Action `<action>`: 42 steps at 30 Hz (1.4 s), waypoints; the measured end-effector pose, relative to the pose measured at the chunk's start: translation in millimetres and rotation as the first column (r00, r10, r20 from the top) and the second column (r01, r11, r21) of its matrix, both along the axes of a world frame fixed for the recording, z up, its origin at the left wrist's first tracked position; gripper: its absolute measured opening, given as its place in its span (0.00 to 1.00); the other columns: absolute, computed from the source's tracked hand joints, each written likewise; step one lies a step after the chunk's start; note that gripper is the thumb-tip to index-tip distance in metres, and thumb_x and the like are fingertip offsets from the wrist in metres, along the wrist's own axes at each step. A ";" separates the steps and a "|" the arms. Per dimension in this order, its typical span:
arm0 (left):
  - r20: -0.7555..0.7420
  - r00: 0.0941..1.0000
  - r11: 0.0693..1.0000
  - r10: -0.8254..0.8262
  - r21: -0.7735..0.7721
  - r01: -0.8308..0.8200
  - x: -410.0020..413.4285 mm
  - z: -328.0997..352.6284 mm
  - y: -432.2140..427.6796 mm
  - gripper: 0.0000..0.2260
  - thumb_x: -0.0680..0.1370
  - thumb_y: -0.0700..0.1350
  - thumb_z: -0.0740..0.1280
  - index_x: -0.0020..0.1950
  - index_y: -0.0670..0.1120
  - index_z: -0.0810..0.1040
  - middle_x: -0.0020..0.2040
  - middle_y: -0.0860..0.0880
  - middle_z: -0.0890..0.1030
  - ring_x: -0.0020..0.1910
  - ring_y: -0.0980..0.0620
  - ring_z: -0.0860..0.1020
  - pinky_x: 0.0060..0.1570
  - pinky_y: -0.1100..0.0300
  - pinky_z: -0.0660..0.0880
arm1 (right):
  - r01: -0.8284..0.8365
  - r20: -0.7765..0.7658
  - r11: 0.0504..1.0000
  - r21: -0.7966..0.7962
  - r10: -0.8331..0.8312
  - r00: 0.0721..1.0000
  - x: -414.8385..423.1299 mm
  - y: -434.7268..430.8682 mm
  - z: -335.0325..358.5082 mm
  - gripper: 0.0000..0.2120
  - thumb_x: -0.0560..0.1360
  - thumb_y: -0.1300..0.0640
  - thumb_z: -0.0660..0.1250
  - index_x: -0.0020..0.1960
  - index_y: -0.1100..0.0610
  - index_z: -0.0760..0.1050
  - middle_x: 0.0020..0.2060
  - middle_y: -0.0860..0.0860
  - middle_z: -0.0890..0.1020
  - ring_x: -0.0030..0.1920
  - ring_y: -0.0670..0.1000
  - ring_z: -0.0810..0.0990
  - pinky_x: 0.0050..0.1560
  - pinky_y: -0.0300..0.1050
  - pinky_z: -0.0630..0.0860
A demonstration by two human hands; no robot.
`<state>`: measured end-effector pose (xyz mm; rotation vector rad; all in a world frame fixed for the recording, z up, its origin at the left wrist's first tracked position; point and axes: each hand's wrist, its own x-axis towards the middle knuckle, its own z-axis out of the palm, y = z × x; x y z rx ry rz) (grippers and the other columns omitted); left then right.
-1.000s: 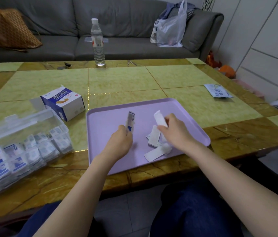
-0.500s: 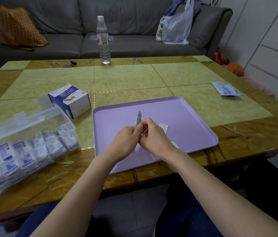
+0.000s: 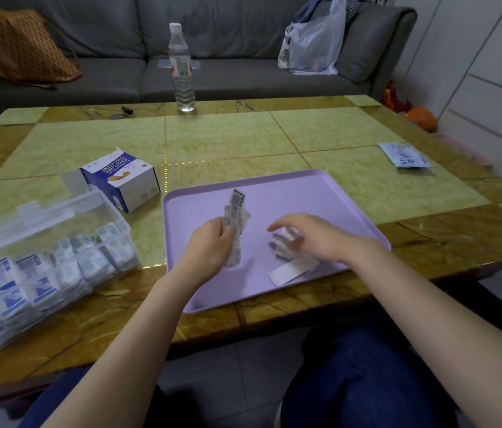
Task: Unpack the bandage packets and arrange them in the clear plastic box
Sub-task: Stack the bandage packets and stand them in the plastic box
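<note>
My left hand (image 3: 209,242) grips a small stack of bandage packets (image 3: 236,214), white with blue print, upright over the lilac tray (image 3: 320,193). My right hand (image 3: 308,237) hovers to the right over a few loose white packets (image 3: 293,267) on the tray, fingers spread and reaching down, blurred; I cannot tell whether they hold one. A clear plastic box (image 3: 43,254) with its lid raised lies at the left, holding several rows of packets. An open blue-and-white bandage carton (image 3: 120,180) stands behind it.
A water bottle (image 3: 182,66) stands at the table's far edge. A flat white pouch (image 3: 405,154) lies at the right. A small dark object (image 3: 121,112) sits at the far left edge. Behind the table is a grey sofa with a plastic bag (image 3: 314,41).
My hands were together on the stack half a second ago. Now my right hand has moved away to the loose packets on the tray, while the left keeps the stack.
</note>
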<state>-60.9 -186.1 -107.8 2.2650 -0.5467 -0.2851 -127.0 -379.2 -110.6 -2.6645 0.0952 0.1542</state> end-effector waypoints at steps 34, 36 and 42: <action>0.089 0.995 0.994 -0.042 0.106 0.032 5.8 -9.4 3.1 0.11 0.81 0.43 0.52 0.42 0.40 0.69 0.41 0.43 0.72 0.37 0.47 0.68 0.30 0.57 0.61 | -0.005 -0.170 0.934 -0.358 -0.060 0.984 -6.2 -0.9 6.3 0.30 0.65 0.43 0.74 0.61 0.52 0.69 0.57 0.51 0.73 0.60 0.53 0.69 0.54 0.46 0.67; 0.085 0.995 0.993 -0.046 0.114 0.036 5.8 -10.3 3.0 0.12 0.81 0.43 0.53 0.39 0.42 0.67 0.39 0.45 0.71 0.38 0.46 0.68 0.33 0.56 0.61 | 0.040 -0.181 0.938 -0.343 -0.108 0.978 -6.4 0.0 5.3 0.28 0.65 0.43 0.75 0.59 0.53 0.70 0.56 0.51 0.76 0.59 0.54 0.70 0.49 0.45 0.66; 0.130 0.990 0.991 -0.050 0.127 0.033 5.9 -10.7 4.1 0.15 0.81 0.44 0.55 0.33 0.46 0.62 0.34 0.48 0.68 0.35 0.47 0.67 0.30 0.57 0.59 | 0.122 -0.139 0.951 -0.283 -0.166 0.976 -15.8 0.3 -2.9 0.16 0.65 0.47 0.74 0.46 0.56 0.77 0.45 0.53 0.74 0.52 0.57 0.73 0.46 0.45 0.69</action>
